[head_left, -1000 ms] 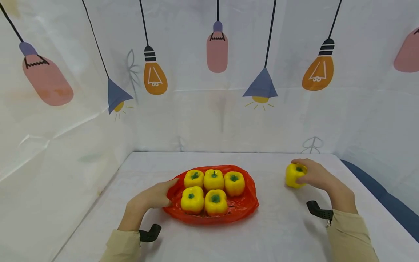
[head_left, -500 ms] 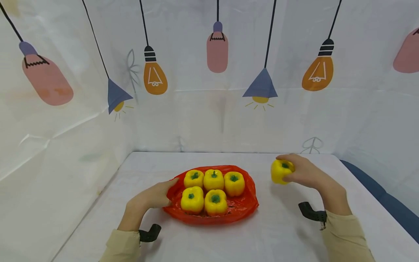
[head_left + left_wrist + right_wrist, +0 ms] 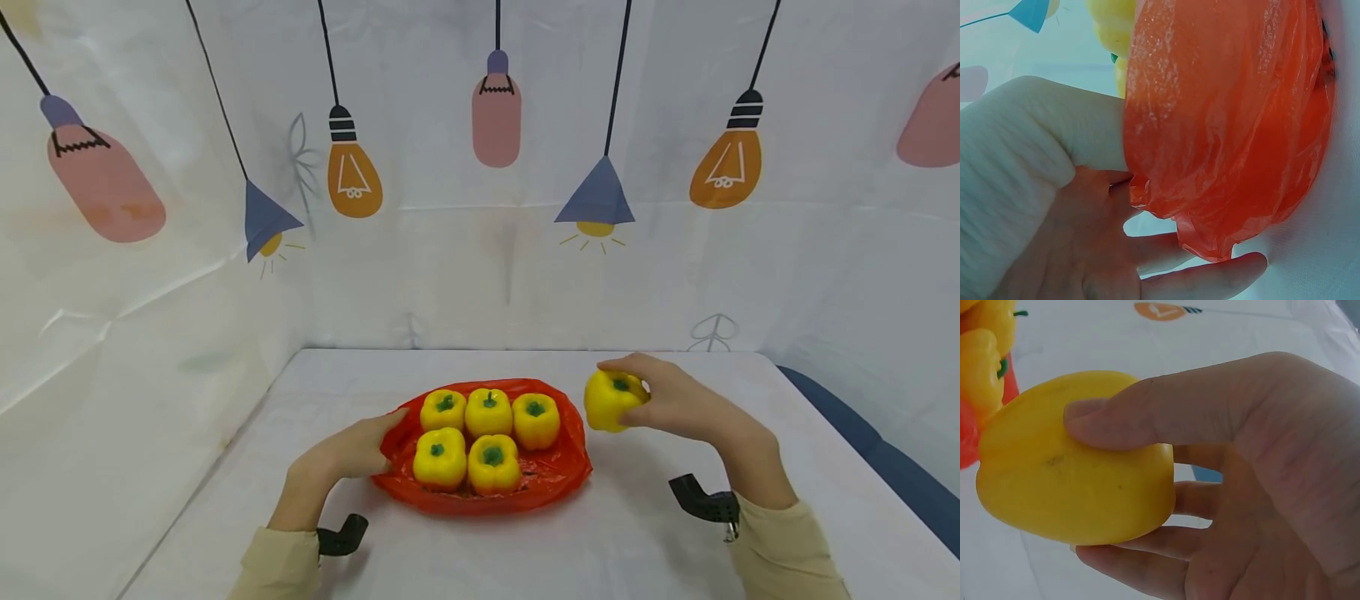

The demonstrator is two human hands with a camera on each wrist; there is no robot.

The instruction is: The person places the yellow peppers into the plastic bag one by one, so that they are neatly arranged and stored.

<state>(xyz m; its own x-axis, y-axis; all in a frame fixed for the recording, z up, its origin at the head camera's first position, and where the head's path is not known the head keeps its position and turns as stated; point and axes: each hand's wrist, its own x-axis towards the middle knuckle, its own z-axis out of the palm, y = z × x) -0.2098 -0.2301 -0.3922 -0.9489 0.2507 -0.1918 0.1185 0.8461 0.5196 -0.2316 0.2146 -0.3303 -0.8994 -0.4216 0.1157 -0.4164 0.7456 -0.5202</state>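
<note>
A red plastic bag (image 3: pixel 551 487) lies spread on the table with its mouth up, several yellow bell peppers (image 3: pixel 493 462) inside it. My left hand (image 3: pixel 352 450) holds the bag's left rim. In the left wrist view the thumb goes over the red plastic (image 3: pixel 1210 125) into the bag, while the fingers lie along its outside. Just right of the bag, my right hand (image 3: pixel 678 400) grips one more yellow bell pepper (image 3: pixel 606 402) above the table. The right wrist view shows thumb and fingers on opposite sides of this pepper (image 3: pixel 1079 487).
A white cloth covers the table (image 3: pixel 525 558). Behind it hangs a white sheet (image 3: pixel 480 275) printed with lamps, and another stands along the left. Something dark blue (image 3: pixel 862 450) lies beyond the right edge.
My right hand has lifted the pepper off the table at the right and carried it left, close to the bag. The left hand and the bag have stayed put.
</note>
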